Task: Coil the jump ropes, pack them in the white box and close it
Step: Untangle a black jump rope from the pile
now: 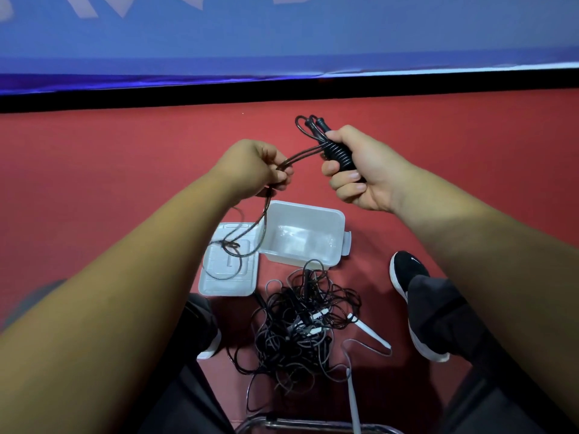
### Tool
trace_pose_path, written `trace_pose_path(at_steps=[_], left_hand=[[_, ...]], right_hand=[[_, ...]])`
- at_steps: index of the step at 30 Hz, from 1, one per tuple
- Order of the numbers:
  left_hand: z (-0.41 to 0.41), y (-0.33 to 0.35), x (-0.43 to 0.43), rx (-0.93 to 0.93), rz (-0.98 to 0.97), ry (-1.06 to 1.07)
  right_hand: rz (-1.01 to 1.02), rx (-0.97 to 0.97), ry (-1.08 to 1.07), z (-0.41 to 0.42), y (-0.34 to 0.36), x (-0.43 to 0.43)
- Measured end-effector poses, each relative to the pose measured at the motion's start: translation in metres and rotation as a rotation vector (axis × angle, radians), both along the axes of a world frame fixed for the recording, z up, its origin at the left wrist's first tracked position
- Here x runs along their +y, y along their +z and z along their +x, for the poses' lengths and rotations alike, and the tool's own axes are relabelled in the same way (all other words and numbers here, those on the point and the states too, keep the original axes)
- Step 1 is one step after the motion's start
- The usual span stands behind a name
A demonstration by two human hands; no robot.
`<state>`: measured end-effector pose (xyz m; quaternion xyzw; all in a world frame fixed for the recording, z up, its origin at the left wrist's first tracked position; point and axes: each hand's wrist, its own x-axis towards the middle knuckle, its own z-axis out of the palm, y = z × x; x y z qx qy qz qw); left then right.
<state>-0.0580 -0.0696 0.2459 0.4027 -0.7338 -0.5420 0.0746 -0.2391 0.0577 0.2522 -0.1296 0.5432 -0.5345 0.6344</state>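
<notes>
Right hand: grips black jump-rope handles, cord wound round them.
Left hand: pinches that rope's cord, above the open white box.

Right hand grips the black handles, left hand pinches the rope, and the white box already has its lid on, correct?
Not quite. The head view shows the white box open, its lid lying flat on the floor beside it. The rest holds: the right hand grips the black handles and the left hand pinches the rope.
</notes>
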Motion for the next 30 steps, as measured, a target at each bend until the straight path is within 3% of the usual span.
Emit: trace_pose_path(at_steps=[9,17,30], left_hand=[[0.0,0.003,-0.001,-0.032,-0.208,0.011],[0.005,0.007,-0.006,0.115,0.031,-0.04],[0.006,0.017,-0.007,0.149,0.168,-0.131]], right_hand=[[-0.001,-0.053,0.369,0.008,0.007,0.011],[0.063,-0.005,0.673,0.008,0.008,0.02],[0.269,0.311,0.64,0.006,-0.017,0.013]])
